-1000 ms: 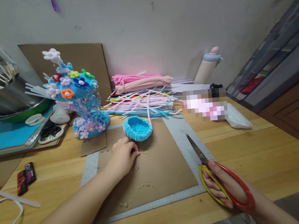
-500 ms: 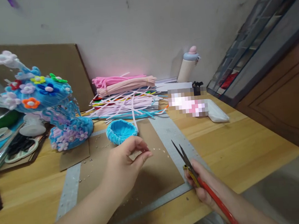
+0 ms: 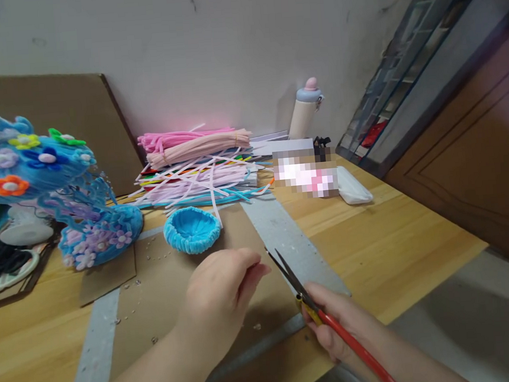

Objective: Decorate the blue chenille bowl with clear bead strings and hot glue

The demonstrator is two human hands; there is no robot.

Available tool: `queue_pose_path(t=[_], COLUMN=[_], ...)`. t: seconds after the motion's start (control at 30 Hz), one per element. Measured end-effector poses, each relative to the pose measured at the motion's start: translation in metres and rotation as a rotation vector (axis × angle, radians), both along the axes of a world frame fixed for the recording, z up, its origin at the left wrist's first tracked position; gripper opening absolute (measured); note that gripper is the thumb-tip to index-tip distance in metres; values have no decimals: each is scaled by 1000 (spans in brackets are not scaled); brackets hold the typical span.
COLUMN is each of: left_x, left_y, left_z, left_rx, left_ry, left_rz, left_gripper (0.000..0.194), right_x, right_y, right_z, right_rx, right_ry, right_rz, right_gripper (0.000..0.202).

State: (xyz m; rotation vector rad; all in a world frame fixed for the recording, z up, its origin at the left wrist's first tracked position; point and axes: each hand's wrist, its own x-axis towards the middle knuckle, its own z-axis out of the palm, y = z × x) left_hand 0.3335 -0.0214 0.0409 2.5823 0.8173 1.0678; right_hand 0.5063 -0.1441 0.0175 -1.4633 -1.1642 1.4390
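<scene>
Over the brown board, my left hand (image 3: 223, 295) has its thumb and fingertips pinched together; whatever lies between them is too small or hidden to make out. My right hand (image 3: 332, 321) is wrapped round a pair of scissors (image 3: 357, 345) with red handles. Their dark blades stand slightly apart and point up and left, with the tips close to my left fingertips. Just beyond my left hand, a fuzzy blue bowl (image 3: 193, 244), apparently made of pipe cleaners, sits on the cardboard sheet (image 3: 166, 305).
Bundles of pipe cleaners (image 3: 197, 145) lie against the wall. At the left stands a blue fuzzy ornament (image 3: 43, 174) covered in flowers. A bottle (image 3: 303, 112) and a white packet (image 3: 352, 185) are at the back right. Small beads (image 3: 138, 282) lie scattered on the cardboard.
The view has turned a little to the right. My left fingers have drawn in, turning the back of the hand up, and the scissor tips are closer to them.
</scene>
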Motion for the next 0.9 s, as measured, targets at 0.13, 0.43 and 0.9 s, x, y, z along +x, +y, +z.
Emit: queue_pose_path(t=[0.13,0.43,0.9], left_x=[1,4,16], left_y=[-2,-2,6], left_z=[-5,-10,-12], left_rx=[1,-46,-318], left_ry=[68,41,-7], left_rz=[-44,-68,35], left_gripper=[2,1,8], right_x=[-1,-5,-6], right_y=[8,13,13], right_z=[3,-5,-22], right_rx=[10,29,-35], right_ry=[-39,-13,26], right_rz=[40,2,-60], right_gripper=[56,55,56])
